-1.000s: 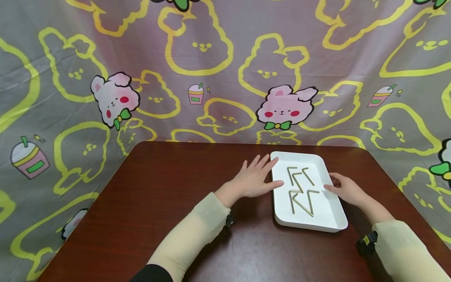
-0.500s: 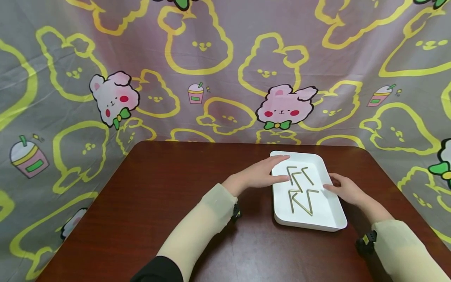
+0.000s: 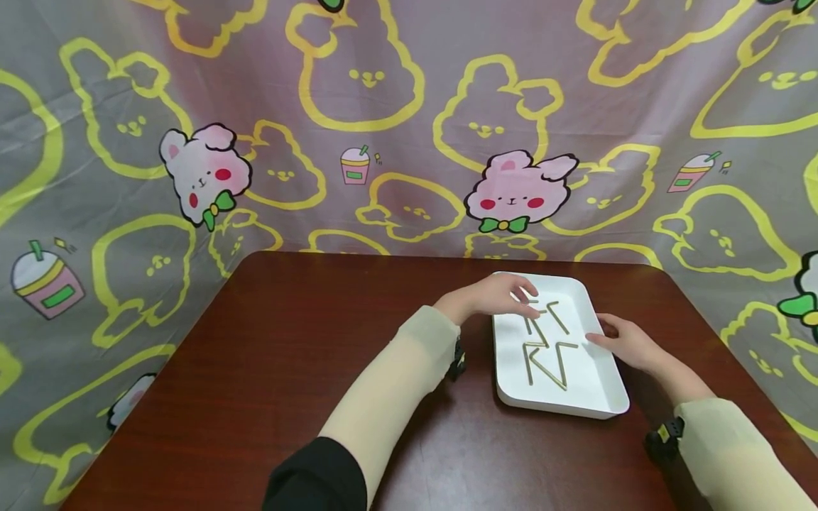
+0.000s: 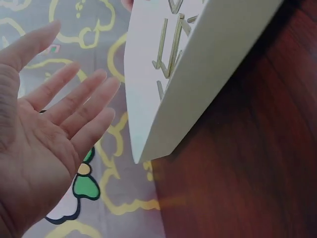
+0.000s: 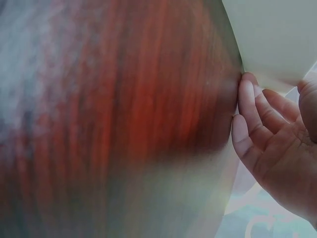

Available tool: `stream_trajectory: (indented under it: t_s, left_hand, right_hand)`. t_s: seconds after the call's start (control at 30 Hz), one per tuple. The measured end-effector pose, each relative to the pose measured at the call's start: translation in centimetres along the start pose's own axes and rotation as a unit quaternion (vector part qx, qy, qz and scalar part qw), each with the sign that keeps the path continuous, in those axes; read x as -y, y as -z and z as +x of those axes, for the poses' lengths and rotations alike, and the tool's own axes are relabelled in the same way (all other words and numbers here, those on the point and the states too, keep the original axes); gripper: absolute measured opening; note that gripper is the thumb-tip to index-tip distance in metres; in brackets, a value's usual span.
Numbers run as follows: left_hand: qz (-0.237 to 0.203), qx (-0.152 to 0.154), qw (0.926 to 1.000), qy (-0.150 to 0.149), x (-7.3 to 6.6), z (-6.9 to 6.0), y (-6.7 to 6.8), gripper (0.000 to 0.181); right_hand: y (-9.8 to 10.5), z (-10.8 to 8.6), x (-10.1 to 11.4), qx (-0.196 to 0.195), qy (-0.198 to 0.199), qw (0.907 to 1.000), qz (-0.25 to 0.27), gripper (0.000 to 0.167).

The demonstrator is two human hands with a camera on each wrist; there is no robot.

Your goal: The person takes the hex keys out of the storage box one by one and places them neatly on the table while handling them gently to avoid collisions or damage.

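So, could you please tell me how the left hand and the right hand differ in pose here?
The left hand reaches over the white tray's left rim, while the right hand is at its right side.
The left hand is empty, its fingers apart; the right hand holds the tray, thumb over the rim, fingers against the outer wall.
Both are bare, with pale sleeves behind them.

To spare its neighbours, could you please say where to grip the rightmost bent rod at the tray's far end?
I'd pinch the bent rod midway along its long leg, from above, slightly right: it lies flat, the neighbouring rod to its left.
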State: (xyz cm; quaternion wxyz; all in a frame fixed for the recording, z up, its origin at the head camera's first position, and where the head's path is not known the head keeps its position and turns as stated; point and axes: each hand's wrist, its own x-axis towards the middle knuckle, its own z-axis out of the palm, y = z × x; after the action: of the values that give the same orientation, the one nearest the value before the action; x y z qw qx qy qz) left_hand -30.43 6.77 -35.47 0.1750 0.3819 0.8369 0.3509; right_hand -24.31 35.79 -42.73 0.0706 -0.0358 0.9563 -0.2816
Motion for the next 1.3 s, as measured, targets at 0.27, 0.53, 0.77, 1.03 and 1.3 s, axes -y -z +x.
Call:
stream_trajectory:
  t_s: [0.27,0.53,0.77,1.03,1.3]
  left_hand:
    - [-0.073,-0.012,0.9963,0.044,1.2,1.5,-1.4,0.035]
    - [-0.028,-0.023,0.9978,0.055,2.2,2.4,-3.4,0.020]
    - [0.064,-0.013,0.9970,0.042,2.1,2.6,-4.2,0.014]
    - [0.104,0.011,0.9941,0.026,2.0,2.8,-4.8,0.011]
    - [0.139,0.034,0.9894,0.026,2.3,3.0,-5.2,0.010]
  right_hand:
    - [0.2,0.0,0.1,0.004,-0.003,1.0000,0.005,0.074]
    - [0.5,0.0,0.3,0.005,-0.006,0.9999,0.007,0.075]
    - [0.5,0.2,0.1,-0.002,0.002,1.0000,0.002,0.073]
    - [0.4,0.0,-0.1,-0.007,0.006,1.0000,-0.001,0.072]
    - [0.0,-0.1,-0.2,-0.005,0.002,1.0000,0.004,0.072]
